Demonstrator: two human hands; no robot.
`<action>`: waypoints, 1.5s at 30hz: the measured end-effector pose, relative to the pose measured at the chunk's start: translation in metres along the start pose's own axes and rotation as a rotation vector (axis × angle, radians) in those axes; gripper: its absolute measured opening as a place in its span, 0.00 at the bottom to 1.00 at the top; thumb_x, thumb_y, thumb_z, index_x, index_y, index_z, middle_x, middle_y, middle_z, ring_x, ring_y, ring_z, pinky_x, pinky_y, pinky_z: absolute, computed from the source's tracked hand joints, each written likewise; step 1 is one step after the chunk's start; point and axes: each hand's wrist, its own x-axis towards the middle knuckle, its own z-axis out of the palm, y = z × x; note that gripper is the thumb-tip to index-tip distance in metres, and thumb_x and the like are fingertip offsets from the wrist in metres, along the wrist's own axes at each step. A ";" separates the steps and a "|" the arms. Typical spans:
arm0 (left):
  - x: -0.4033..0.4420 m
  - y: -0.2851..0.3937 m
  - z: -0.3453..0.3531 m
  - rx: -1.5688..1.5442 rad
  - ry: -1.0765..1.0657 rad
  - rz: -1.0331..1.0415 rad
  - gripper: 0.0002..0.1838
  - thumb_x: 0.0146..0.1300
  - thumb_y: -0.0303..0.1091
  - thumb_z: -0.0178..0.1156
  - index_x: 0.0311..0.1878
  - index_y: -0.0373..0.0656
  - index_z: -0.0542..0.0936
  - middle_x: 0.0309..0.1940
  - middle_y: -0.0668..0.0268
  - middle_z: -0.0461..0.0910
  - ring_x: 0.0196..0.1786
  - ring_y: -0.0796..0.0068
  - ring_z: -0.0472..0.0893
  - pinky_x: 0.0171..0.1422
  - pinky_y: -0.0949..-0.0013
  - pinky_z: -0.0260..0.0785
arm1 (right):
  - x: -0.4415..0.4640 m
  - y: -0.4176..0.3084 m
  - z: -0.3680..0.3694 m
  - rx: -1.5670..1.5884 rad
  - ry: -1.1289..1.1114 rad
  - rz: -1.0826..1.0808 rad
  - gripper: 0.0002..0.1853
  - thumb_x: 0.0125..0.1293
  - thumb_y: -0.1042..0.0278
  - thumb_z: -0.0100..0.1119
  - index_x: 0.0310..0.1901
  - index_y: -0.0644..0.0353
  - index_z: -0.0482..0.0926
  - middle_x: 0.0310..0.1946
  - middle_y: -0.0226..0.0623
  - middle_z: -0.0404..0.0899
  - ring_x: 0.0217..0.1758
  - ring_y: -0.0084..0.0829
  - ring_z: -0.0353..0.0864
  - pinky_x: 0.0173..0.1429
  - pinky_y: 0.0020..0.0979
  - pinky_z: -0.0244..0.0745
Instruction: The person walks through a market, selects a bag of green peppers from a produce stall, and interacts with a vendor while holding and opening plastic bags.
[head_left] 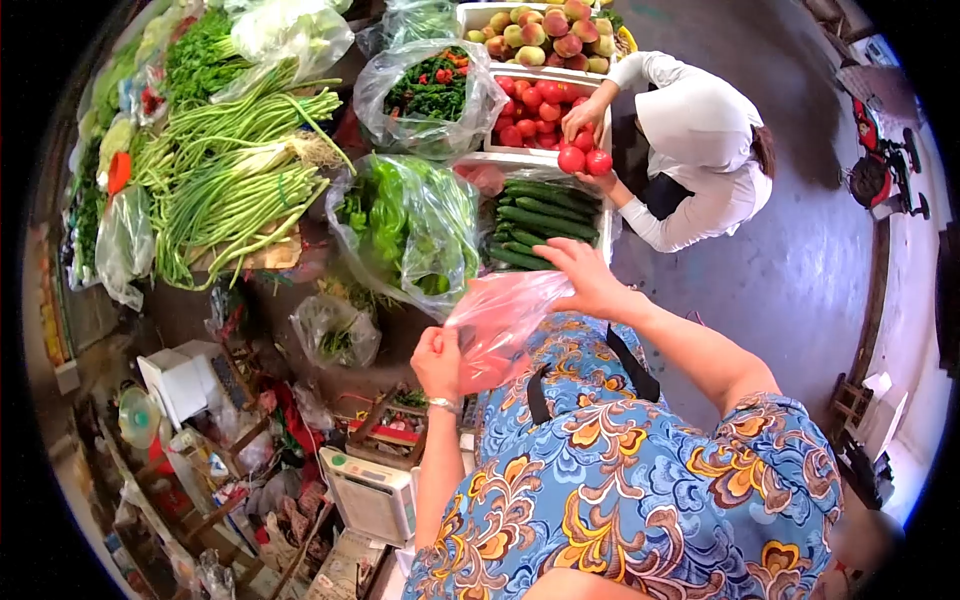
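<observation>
A thin pink plastic bag (500, 325) is stretched between my two hands. My left hand (437, 362), with a bracelet at the wrist, is closed on the bag's left edge. On the other side, my right hand (588, 282) has the bag's right edge at its thumb and palm, its upper fingers reaching past the plastic. Just beyond that hand, cucumbers (545, 215) lie in a white box. Green peppers (395, 220) fill a clear bag behind the pink one.
A person (700, 150) in white holds tomatoes (585, 160) over the tomato box, top right. Peaches (545, 35) lie beyond. Long green beans (240, 190) and leafy vegetables cover the left. A white scale (370, 495) stands below my left hand, near clutter.
</observation>
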 end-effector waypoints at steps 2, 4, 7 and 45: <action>0.002 0.012 0.008 0.127 -0.080 0.082 0.15 0.63 0.39 0.63 0.29 0.36 0.76 0.15 0.71 0.64 0.22 0.82 0.62 0.26 0.72 0.59 | 0.012 -0.027 -0.003 0.045 -0.035 -0.037 0.44 0.45 0.62 0.75 0.66 0.52 0.66 0.62 0.44 0.66 0.64 0.44 0.66 0.61 0.46 0.65; -0.001 0.021 0.021 0.196 -0.131 0.128 0.17 0.62 0.43 0.65 0.30 0.37 0.78 0.15 0.65 0.67 0.21 0.79 0.65 0.27 0.71 0.62 | 0.014 -0.043 0.002 0.093 -0.077 -0.080 0.43 0.45 0.61 0.75 0.66 0.51 0.67 0.64 0.44 0.65 0.66 0.44 0.65 0.62 0.48 0.63; -0.002 0.029 0.030 0.252 -0.182 0.141 0.18 0.60 0.45 0.67 0.30 0.37 0.79 0.16 0.63 0.71 0.21 0.75 0.69 0.29 0.69 0.66 | 0.017 -0.059 0.013 -0.034 0.089 -0.217 0.18 0.58 0.60 0.60 0.49 0.54 0.76 0.44 0.39 0.78 0.47 0.42 0.79 0.48 0.44 0.75; 0.156 -0.014 -0.027 -0.240 -0.649 -0.179 0.08 0.64 0.26 0.61 0.46 0.40 0.81 0.32 0.74 0.79 0.32 0.88 0.72 0.35 0.82 0.66 | 0.131 -0.041 0.088 -0.079 0.091 0.123 0.29 0.49 0.77 0.63 0.57 0.59 0.73 0.69 0.51 0.60 0.56 0.48 0.73 0.56 0.43 0.72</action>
